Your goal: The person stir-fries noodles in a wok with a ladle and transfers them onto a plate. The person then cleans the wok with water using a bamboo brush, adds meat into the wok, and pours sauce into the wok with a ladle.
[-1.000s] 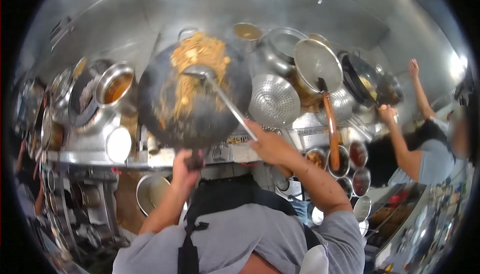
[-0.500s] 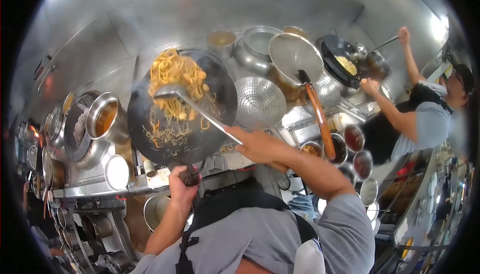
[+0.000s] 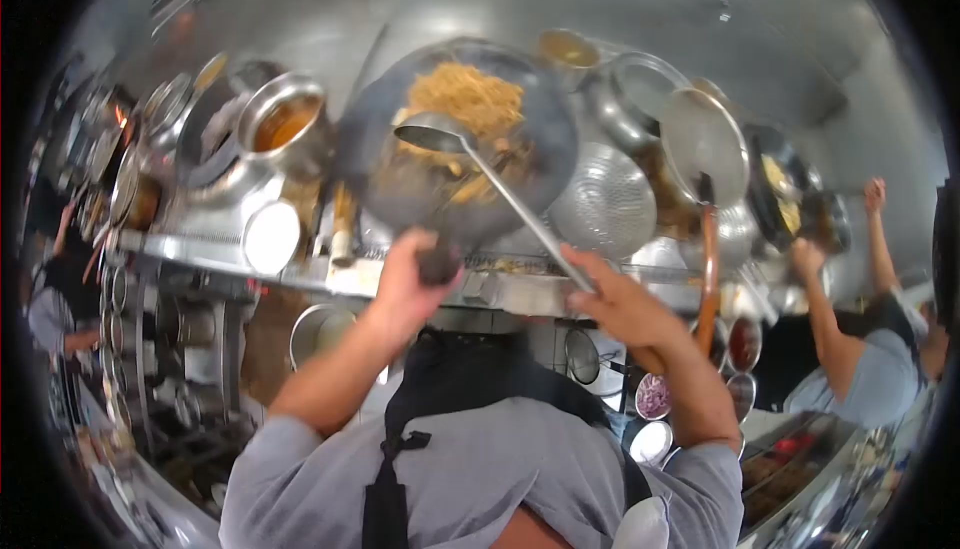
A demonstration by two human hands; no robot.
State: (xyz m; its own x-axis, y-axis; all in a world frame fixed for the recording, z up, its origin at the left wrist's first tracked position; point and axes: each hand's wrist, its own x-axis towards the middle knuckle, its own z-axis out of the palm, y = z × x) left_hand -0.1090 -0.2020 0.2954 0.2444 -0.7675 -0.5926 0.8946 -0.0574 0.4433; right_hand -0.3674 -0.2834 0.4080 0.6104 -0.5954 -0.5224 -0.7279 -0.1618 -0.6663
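**Wok and ladle: expected handling, grip points**

The wok [image 3: 550, 164] sits in front of the person, toward the rear of the bench [image 3: 530, 299], with a heap of noodles [image 3: 465, 94] at its far side and looser, blurred pieces nearer its middle.

Left hand [image 3: 405, 279]: closed around the dark wok handle [image 3: 438, 265] at the near rim. Right hand [image 3: 620, 299]: fingers wrapped round the shaft of the ladle [image 3: 525, 214], whose bowl hangs over the near edge of the noodles; contact with them cannot be told. The perforated strainer [image 3: 605, 199] lies just beside the wok, to its right.

Handling, judged: wok rigid, probably heavy and front-loaded, its wall likely hot and slick with oil; the handle seems the only sound hold. Ladle stiff, fairly light, but long enough that a filled bowl would pull at the wrist; best held low on the shaft, as here. Noodles soft, slippery, apt to tangle, and easily broken by hard pressing; better lifted from beneath with the bowl.
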